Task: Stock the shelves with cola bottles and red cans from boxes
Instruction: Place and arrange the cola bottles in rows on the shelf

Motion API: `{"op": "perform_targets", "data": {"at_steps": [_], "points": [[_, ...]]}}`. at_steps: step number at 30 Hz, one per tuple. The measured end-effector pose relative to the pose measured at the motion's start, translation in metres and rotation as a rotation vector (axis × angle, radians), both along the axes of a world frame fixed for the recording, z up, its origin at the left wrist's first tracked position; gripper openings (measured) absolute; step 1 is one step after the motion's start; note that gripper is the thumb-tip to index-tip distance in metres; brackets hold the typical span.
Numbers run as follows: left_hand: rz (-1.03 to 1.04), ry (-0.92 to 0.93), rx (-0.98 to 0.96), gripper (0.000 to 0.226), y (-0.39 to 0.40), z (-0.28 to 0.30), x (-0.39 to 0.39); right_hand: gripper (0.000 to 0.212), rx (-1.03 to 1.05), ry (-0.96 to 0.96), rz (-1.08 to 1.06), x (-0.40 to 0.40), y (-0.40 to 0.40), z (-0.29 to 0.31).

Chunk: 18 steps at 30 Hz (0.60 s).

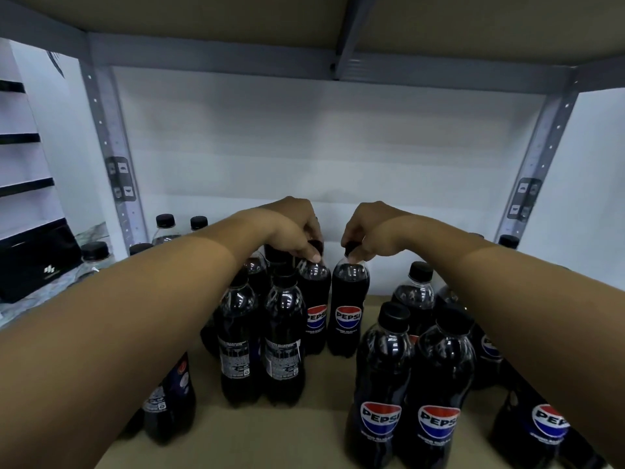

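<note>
Two upright cola bottles stand side by side at the middle of the brown shelf board (263, 431). My left hand (294, 228) pinches the black cap of the left cola bottle (316, 299). My right hand (367, 228) pinches the cap of the right cola bottle (348, 309). Both bottles show blue and red labels facing me. Several more cola bottles stand around them: a cluster at the left (260, 340) and a group at the front right (409, 384). No red cans are in view.
The grey metal upright posts (108, 143) frame the shelf, with another board close overhead (203, 22). More capped bottles (164, 228) stand at the back left. A black box (37, 262) and a white stepped rack (23, 164) sit beyond the left post.
</note>
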State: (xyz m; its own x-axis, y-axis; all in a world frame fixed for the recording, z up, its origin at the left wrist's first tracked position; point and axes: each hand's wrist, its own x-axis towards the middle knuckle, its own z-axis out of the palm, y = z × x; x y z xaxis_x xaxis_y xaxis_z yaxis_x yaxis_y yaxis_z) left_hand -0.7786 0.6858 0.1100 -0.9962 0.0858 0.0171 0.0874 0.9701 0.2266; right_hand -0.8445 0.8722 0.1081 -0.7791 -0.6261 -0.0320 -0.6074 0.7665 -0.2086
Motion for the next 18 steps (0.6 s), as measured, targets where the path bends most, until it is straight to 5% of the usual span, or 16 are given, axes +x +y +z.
{"op": "perform_targets", "data": {"at_steps": [9, 18], "points": [[-0.064, -0.018, 0.026, 0.041, -0.007, -0.006, -0.012, 0.046, -0.113, -0.092, -0.010, -0.007, 0.009, -0.004], [-0.022, -0.016, -0.012, 0.039, 0.001, -0.004, -0.018, 0.030, -0.084, -0.029, 0.013, -0.011, 0.011, -0.007]]}}
